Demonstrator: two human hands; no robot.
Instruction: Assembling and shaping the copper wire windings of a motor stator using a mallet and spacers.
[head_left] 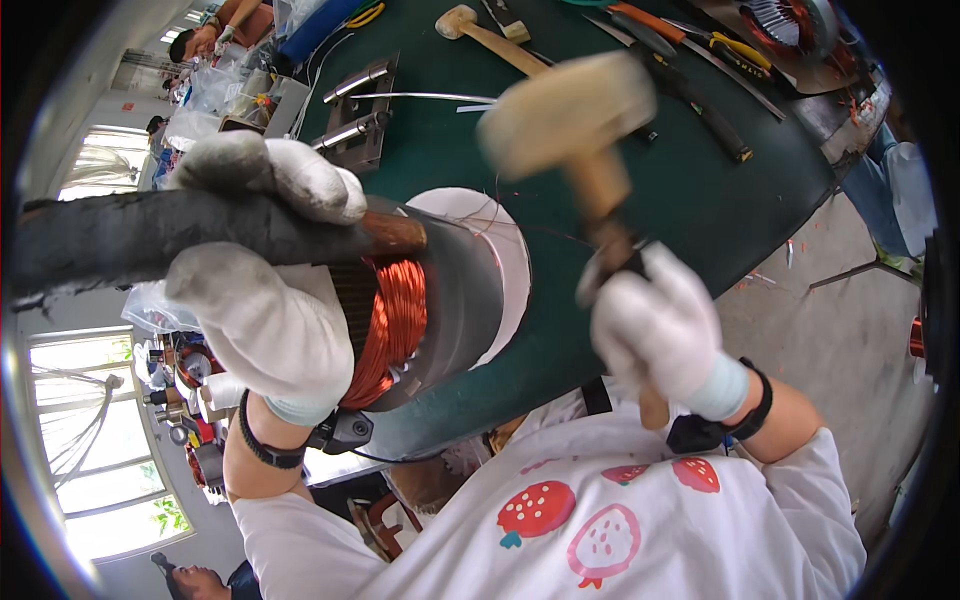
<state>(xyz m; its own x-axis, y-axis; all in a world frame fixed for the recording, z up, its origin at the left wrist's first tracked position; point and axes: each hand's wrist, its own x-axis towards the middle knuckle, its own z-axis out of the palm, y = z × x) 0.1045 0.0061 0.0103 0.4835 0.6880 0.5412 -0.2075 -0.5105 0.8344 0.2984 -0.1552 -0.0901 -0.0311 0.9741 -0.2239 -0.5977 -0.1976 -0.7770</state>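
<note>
1. We have our left hand [262, 300], gloved, clenched around a thick dark bar [150, 235] whose copper-coloured tip rests at the mouth of a motor stator [440, 300]. The stator lies on its side at the near edge of the green table [560, 180], its copper windings [392, 330] facing us.
2. Our right hand [665, 330] grips the handle of a wooden mallet [568, 115], raised and blurred above the table, well apart from the bar.
3. We judge the main risk to be a blow that misses the bar and lands on our left fingers, which wrap the bar close to its tip.
4. A bar that slips off its seat could gouge the windings and scrape their insulation.
5. The stator sits near the table edge; a hard sideways knock might roll it towards us.
6. A second mallet [480, 35] and long hand tools [690, 70] lie farther back, clear of the swing as far as we can tell.
</note>
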